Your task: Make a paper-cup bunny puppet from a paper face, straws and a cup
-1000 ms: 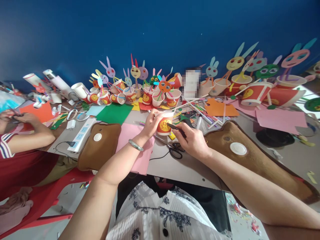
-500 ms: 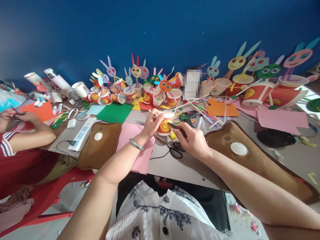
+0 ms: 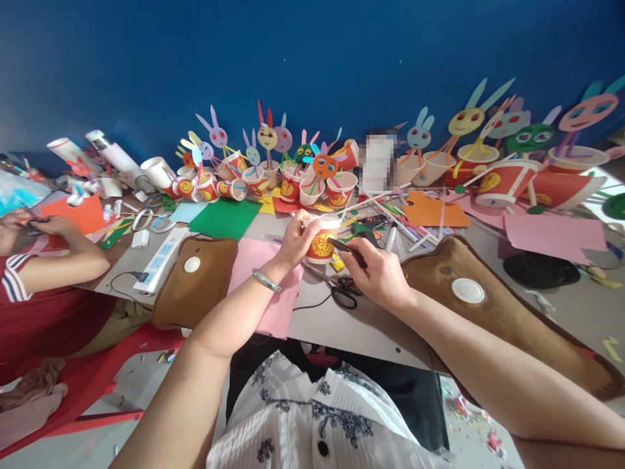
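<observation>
A red and white paper cup [image 3: 321, 247] with a yellow print stands upright above the table's front part. Around its left side and rim my left hand [image 3: 297, 242] is closed, the thumb on the near side. My right hand [image 3: 383, 272] grips a dark slim tool [image 3: 347, 249], whose tip meets the cup's right front near the print. What kind of tool it is I cannot tell. Black-handled scissors [image 3: 344, 296] lie just below the cup, and a small yellow object [image 3: 337, 263] is beside its base.
Cups with paper rabbit figures [image 3: 267, 138] line the blue wall. Brown cushions [image 3: 195, 280] lie left and right, with pink paper [image 3: 266, 286] and a power strip [image 3: 163, 260] on the left. At far left, a person's hands [image 3: 53, 228] hold scissors.
The view has shifted very slightly. Both my hands keep their hold, and the tool's tip stays at the cup's right front.
</observation>
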Demonstrator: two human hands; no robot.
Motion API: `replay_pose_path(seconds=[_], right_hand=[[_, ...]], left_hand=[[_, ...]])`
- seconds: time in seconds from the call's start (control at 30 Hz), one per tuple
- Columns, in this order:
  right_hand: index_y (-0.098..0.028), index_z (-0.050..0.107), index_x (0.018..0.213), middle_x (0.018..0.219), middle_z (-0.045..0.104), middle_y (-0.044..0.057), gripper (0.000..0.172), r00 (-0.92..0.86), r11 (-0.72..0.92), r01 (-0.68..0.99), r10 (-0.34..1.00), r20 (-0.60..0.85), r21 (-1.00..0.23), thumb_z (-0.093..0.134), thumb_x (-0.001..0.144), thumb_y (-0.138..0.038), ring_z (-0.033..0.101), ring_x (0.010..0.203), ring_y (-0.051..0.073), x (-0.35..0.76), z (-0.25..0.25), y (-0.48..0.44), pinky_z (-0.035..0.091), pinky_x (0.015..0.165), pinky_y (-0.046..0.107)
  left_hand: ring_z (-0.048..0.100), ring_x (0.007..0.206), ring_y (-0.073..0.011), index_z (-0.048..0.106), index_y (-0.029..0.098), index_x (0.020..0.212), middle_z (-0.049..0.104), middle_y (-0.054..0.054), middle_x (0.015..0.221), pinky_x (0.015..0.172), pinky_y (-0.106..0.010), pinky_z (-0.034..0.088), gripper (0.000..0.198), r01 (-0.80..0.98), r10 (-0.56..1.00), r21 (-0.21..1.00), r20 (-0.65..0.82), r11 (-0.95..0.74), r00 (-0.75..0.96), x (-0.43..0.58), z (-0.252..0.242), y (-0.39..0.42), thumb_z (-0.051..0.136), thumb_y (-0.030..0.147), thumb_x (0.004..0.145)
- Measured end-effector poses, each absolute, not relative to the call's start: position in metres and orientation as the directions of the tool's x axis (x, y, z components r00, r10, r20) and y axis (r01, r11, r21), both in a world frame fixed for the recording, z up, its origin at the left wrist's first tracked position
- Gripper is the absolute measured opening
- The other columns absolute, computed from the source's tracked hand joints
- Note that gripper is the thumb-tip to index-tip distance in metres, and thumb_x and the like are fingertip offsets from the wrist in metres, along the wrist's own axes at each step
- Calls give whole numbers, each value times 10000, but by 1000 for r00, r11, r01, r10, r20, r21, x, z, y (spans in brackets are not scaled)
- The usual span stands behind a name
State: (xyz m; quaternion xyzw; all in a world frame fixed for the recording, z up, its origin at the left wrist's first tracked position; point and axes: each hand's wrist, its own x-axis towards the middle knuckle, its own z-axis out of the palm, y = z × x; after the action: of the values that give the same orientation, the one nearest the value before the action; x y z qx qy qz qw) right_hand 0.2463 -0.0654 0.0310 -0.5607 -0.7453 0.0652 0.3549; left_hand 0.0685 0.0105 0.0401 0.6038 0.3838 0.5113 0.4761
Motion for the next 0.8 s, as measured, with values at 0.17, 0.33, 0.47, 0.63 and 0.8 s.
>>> replay_pose_path(seconds=[0.17,0.33,0.47,0.63,0.8], right_hand=[[-181,645,1028,766,723,64,321,-135,373,791,879,458,-484,463,976,-439,627,563,172,247,31,-65,418,542,264],[-178,639,1042,785,732,74,336,-156,385,800,874,461,-459,443,988,-445,651,603,187,247,31,-66,429,559,271],[-178,640,1039,790,731,72,326,-151,384,802,871,468,-457,450,984,-437,655,601,187,247,30,-66,431,556,272],[-180,638,1035,786,732,70,322,-143,377,813,869,475,-445,449,985,-436,655,595,190,247,29,-65,424,555,271],[-175,638,1032,779,731,77,332,-120,364,820,864,489,-441,431,993,-431,656,589,195,247,29,-65,404,548,275]], left_hand=[[500,752,-138,484,209,768,514,8,771,727,-283,450,429,-19,940,959,282,-284,192,68,38,12,653,596,846],[487,732,-135,479,208,763,510,12,756,707,-278,435,372,-17,926,946,320,-323,202,67,38,13,635,525,879],[504,757,-143,490,208,765,531,5,778,750,-285,437,335,1,936,956,286,-293,205,68,40,12,654,484,865],[512,771,-147,482,210,766,539,3,788,760,-287,442,306,10,923,946,313,-323,223,67,38,13,628,453,882],[517,773,-151,466,209,768,544,0,781,750,-295,454,295,24,899,925,361,-378,249,68,37,12,603,435,898]])
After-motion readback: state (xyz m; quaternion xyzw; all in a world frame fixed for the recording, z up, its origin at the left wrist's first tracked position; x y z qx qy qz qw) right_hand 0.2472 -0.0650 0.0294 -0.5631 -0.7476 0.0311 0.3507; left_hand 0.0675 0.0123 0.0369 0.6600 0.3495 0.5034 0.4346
